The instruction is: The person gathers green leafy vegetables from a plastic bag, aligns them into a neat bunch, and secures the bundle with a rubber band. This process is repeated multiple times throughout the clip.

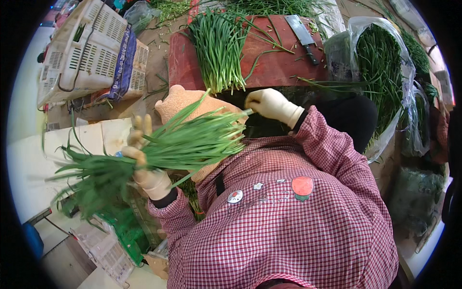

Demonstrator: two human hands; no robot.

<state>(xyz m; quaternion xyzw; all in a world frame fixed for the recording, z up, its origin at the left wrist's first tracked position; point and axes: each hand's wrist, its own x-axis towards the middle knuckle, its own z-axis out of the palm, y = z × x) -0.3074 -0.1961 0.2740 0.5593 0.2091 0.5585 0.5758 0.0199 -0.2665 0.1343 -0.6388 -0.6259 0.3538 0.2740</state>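
Note:
A loose bunch of garlic chives (195, 141) lies across my left hand (142, 159), which wears a pale glove and grips it around the leaves. Its pale stem ends point right over my lap, and the leaf tips hang blurred at the left. My right hand (272, 104), also gloved, has its fingers curled close to those stem ends. Whether it pinches a stem is unclear. Just beyond, a second pile of chives (220, 54) rests on a red board (267, 72), stems toward me. A cleaver (301, 36) with a black handle lies at the board's right side.
At the upper left stand white plastic crates (83, 54). An open plastic bag of chives (379, 68) is on the right. A green crate (126, 234) sits low on the left. An orange fleecy cloth (191, 103) covers my knee. More greens (270, 7) lie behind the board.

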